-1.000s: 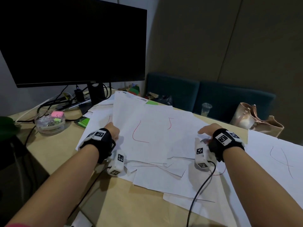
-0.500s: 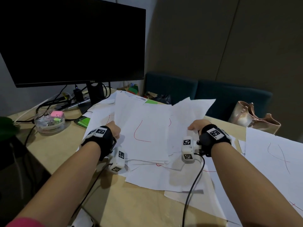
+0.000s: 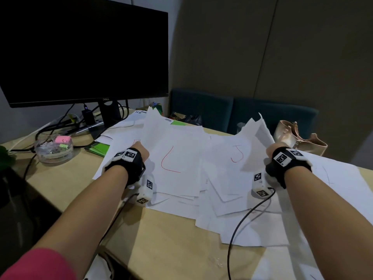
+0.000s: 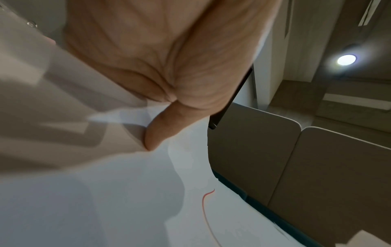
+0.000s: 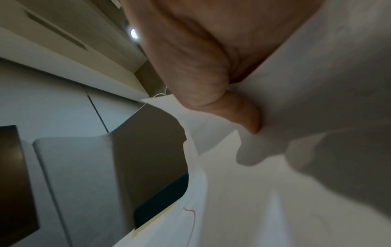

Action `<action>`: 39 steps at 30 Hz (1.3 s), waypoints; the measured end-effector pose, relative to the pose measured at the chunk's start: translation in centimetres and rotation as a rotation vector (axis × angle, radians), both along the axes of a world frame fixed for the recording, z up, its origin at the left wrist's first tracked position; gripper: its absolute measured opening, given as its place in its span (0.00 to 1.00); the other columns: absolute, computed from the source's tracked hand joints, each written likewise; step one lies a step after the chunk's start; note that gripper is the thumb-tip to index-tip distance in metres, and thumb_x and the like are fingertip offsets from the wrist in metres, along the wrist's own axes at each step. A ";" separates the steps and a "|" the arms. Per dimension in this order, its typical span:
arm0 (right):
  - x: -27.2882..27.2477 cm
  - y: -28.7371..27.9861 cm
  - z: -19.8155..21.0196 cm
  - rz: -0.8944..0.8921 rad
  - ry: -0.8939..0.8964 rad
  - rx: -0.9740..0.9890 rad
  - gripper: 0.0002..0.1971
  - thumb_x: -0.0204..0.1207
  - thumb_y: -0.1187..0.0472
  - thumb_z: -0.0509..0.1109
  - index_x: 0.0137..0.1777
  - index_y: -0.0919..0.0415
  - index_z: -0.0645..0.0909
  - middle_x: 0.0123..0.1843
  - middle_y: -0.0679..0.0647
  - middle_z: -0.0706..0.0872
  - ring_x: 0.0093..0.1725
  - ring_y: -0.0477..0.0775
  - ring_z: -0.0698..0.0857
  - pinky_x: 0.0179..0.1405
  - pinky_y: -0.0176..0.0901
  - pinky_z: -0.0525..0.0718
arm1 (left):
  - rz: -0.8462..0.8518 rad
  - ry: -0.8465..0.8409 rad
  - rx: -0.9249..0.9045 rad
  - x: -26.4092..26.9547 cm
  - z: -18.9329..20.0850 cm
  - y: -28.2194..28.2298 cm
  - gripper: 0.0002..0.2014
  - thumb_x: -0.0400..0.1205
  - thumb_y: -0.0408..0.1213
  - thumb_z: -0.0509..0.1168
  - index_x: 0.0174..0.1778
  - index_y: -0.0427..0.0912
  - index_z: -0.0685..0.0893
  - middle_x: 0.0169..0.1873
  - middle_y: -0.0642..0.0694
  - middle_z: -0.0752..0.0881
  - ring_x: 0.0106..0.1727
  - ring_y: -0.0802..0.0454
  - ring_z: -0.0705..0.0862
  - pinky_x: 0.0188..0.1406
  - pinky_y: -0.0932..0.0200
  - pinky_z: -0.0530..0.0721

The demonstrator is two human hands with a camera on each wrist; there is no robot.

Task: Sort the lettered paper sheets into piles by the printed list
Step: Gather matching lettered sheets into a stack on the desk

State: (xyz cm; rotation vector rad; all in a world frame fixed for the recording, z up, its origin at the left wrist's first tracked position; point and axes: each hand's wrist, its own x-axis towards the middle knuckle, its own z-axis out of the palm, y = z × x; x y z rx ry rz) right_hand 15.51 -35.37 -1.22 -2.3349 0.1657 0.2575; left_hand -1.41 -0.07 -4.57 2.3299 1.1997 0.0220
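Monitor (image 3: pixel 83 49) at far left of the table (image 3: pixel 161 249). Left hand (image 3: pixel 139 153) pinches the sheet marked L (image 3: pixel 173 158), thumb on top, its far edge lifted. To the right, the sheet marked J (image 3: pixel 232 154). Right hand (image 3: pixel 271 151) grips a raised bundle of sheets (image 3: pixel 260 130).

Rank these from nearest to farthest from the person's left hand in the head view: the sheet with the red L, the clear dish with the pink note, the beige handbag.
From the left hand:
1. Sheet with the red L, just right of the hand, gripped at its edge.
2. Clear dish, farther off to the left.
3. Beige handbag, far right, beyond the right hand.
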 end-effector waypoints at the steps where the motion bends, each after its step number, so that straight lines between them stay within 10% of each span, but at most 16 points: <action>1: 0.7 -0.7 0.0 0.011 -0.014 -0.037 0.22 0.82 0.66 0.60 0.75 0.67 0.69 0.75 0.64 0.72 0.52 0.53 0.68 0.28 0.37 0.67 | -0.008 -0.004 0.000 0.1 0.1 0.0 0.24 0.84 0.28 0.55 0.77 0.29 0.62 0.70 0.30 0.73 0.71 0.35 0.74 0.69 0.49 0.71; 5: 0.0 -3.2 0.0 -0.011 -0.066 -0.360 0.23 0.77 0.65 0.66 0.71 0.68 0.71 0.70 0.67 0.74 0.54 0.57 0.74 0.37 0.39 0.77 | -0.016 -0.023 0.039 0.0 0.8 -0.1 0.22 0.84 0.28 0.55 0.76 0.27 0.64 0.70 0.28 0.74 0.71 0.34 0.75 0.69 0.47 0.72; 8: -1.9 -3.6 -1.1 -0.068 -0.069 -0.669 0.27 0.70 0.60 0.72 0.66 0.70 0.70 0.63 0.67 0.75 0.62 0.68 0.78 0.58 0.64 0.82 | 0.019 -0.041 0.016 -0.7 1.4 0.9 0.24 0.83 0.29 0.56 0.76 0.29 0.63 0.69 0.26 0.75 0.68 0.31 0.76 0.68 0.43 0.75; 12: 0.0 -2.9 -0.7 -0.321 -0.202 -0.514 0.34 0.73 0.60 0.69 0.76 0.68 0.61 0.69 0.70 0.72 0.70 0.70 0.71 0.67 0.69 0.70 | 0.096 -0.027 0.044 -2.1 2.1 2.6 0.26 0.84 0.31 0.56 0.79 0.31 0.59 0.72 0.28 0.71 0.72 0.32 0.73 0.69 0.45 0.72; 25: 3.3 9.9 -2.9 0.473 -0.208 -0.499 0.23 0.74 0.58 0.70 0.67 0.66 0.76 0.68 0.65 0.79 0.64 0.65 0.79 0.55 0.48 0.79 | 0.201 -0.150 0.098 -2.9 0.8 5.4 0.23 0.84 0.25 0.55 0.77 0.29 0.64 0.70 0.29 0.74 0.71 0.34 0.75 0.66 0.49 0.73; 36: 6.0 17.9 -3.9 0.593 -0.230 -0.481 0.35 0.70 0.47 0.76 0.71 0.67 0.71 0.69 0.64 0.77 0.64 0.64 0.79 0.57 0.50 0.80 | 0.071 0.110 -0.032 -3.4 -1.6 9.2 0.12 0.83 0.28 0.57 0.62 0.34 0.68 0.58 0.37 0.76 0.60 0.39 0.77 0.57 0.55 0.73; 39: 6.9 19.1 -4.4 0.576 -0.218 -0.475 0.46 0.66 0.41 0.78 0.75 0.68 0.64 0.73 0.67 0.71 0.69 0.67 0.75 0.63 0.57 0.79 | 0.066 0.096 -0.044 -2.9 -1.5 9.0 0.20 0.82 0.24 0.58 0.71 0.31 0.67 0.64 0.31 0.77 0.62 0.36 0.79 0.53 0.53 0.76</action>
